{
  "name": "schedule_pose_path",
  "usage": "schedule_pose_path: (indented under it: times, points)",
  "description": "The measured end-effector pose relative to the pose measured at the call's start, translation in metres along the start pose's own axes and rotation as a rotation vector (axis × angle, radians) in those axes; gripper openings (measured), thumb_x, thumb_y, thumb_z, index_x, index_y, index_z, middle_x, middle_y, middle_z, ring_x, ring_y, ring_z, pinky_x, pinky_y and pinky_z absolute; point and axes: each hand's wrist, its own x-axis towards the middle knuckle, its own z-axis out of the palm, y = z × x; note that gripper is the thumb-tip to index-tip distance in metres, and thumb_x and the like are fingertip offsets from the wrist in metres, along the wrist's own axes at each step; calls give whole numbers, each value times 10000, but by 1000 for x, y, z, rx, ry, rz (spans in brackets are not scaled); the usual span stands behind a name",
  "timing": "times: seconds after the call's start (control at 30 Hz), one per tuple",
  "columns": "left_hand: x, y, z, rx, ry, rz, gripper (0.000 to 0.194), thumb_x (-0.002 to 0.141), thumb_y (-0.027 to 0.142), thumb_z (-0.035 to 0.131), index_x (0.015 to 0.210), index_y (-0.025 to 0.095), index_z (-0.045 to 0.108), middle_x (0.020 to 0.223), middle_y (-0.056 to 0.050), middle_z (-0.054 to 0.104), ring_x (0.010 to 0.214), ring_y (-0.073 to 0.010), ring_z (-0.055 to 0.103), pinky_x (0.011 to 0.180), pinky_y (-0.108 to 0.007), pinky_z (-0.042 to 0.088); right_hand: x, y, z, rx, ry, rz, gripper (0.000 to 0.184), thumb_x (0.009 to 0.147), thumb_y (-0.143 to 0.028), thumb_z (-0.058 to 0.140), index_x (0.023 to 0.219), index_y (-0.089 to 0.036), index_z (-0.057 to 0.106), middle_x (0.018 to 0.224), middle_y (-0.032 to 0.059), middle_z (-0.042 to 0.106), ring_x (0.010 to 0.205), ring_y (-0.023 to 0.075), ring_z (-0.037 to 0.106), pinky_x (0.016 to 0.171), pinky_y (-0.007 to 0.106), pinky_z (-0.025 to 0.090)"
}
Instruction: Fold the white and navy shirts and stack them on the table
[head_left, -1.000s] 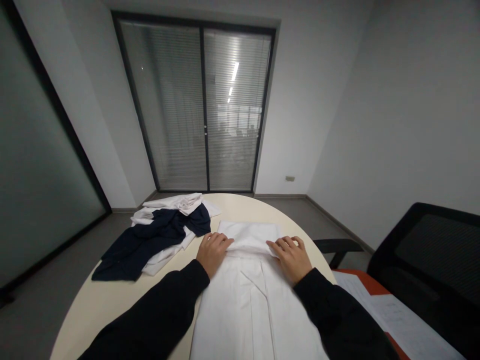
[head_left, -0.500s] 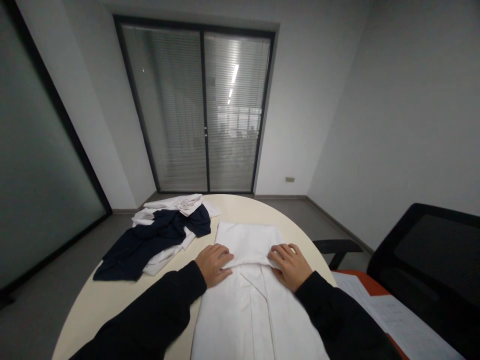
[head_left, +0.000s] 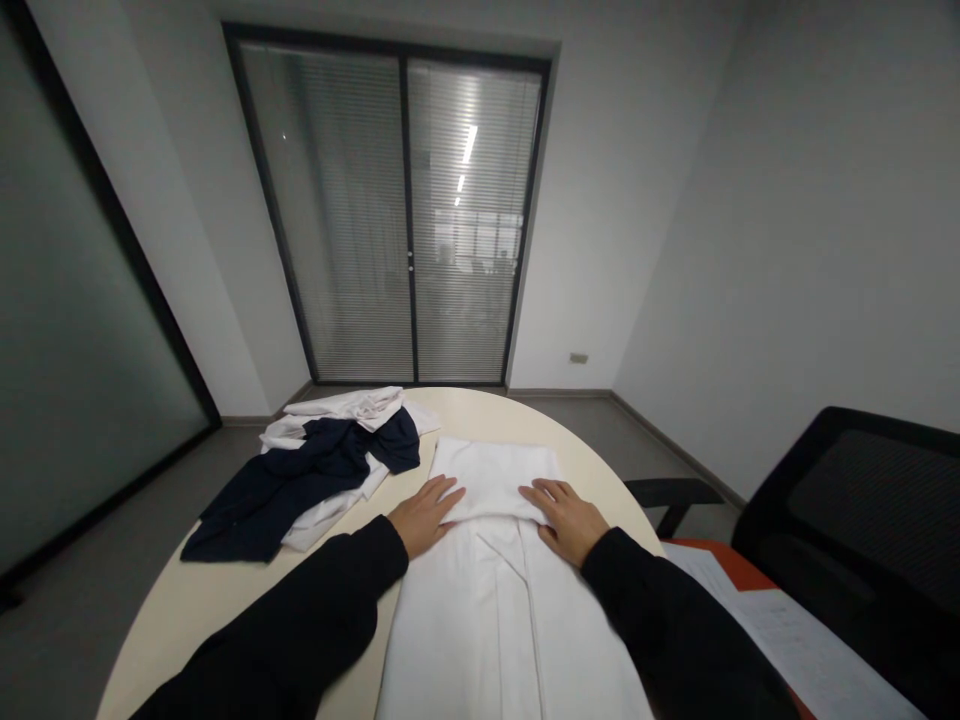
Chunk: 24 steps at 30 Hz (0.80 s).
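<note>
Touching folded white garment [head_left: 510,590], fingers [head_left: 544,497] extended

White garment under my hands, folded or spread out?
Partly folded. The white garment has its far end doubled over beneath the left hand and right hand; the nearer part lies stretched out.

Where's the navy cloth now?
In the head view, the navy cloth lies on the left side of the table, partly over white cloth, left of the left hand.
</note>
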Motion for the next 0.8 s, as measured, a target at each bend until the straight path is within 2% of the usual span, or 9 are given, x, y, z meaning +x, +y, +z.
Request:
schedule_pose_path:
  times: [0.1, 0.23, 0.3, 0.4, 0.5, 0.57, 0.7, 0.8]
  points:
    - [13, -16, 2, 44, 32, 37, 456, 929, 300, 562, 1366, 198, 478, 1376, -146, 529, 1293, -285, 477, 1044, -453, 462, 20, 3, 4, -27, -4, 51, 637, 764, -168, 528, 1387, -284, 458, 1387, 91, 505, 1228, 285, 444, 825, 384, 498]
    - [21, -31, 9, 82, 107, 46, 437, 915, 117, 516, 1350, 156, 496, 1301, -158, 582, 1214, -258, 543, 1021, -423, 483, 35, 4, 7, -78, 112, -18, 494, 785, -159, 559, 1274, -227, 557, 1248, 97, 611, 1119, 261, 523, 935, 403, 411]
    - [19, -33, 11, 66, 138, 53, 489, 889, 41, 470, 1361, 169, 486, 1292, -143, 589, 1195, -238, 556, 1003, -404, 498, 36, 4, 7, -125, 184, -71, 343, 794, -168, 575, 1131, -211, 624, 1109, 88, 670, 1023, 248, 559, 971, 421, 353]
    - [14, -34, 11, 39, 167, 86, 564, 840, -18, 416, 1352, 203, 499, 1295, -120, 589, 1172, -217, 573, 984, -393, 513, 30, 5, 7, -192, 307, -130, 165, 791, -183, 595, 948, -188, 648, 954, 81, 689, 910, 233, 566, 929, 404, 334]
    - [11, -32, 8, 6, 175, 141, 666, 762, -43, 407, 1362, 234, 493, 1315, -100, 573, 1173, -211, 575, 953, -374, 534, 24, 7, 3, -215, 440, -191, 119, 816, -216, 587, 917, -180, 637, 913, 78, 679, 855, 219, 547, 866, 378, 337]
    - [10, -29, 3, -32, 199, 180, 698, 736, -24, 421, 1370, 262, 485, 1341, -87, 550, 1201, -212, 555, 950, -375, 537, 19, 8, -2, -220, 483, -246, 114, 840, -227, 565, 919, -178, 632, 886, 73, 668, 819, 210, 532, 796, 355, 344]
    - [2, -17, -11, -143, 241, 195, 579, 813, 71, 452, 1356, 266, 503, 1367, -94, 514, 1224, -224, 531, 983, -397, 514, 8, 8, -16, -220, 447, -331, 147, 854, -179, 533, 975, -169, 616, 904, 78, 651, 800, 204, 514, 685, 325, 333]
    - [-12, 0, -24, -253, 191, 168, 446, 890, 231, 495, 1335, 244, 522, 1383, -122, 490, 1229, -250, 524, 996, -412, 498, -5, 4, -23, -188, 312, -381, 204, 832, -145, 529, 1022, -177, 596, 931, 78, 638, 825, 206, 514, 690, 319, 348]
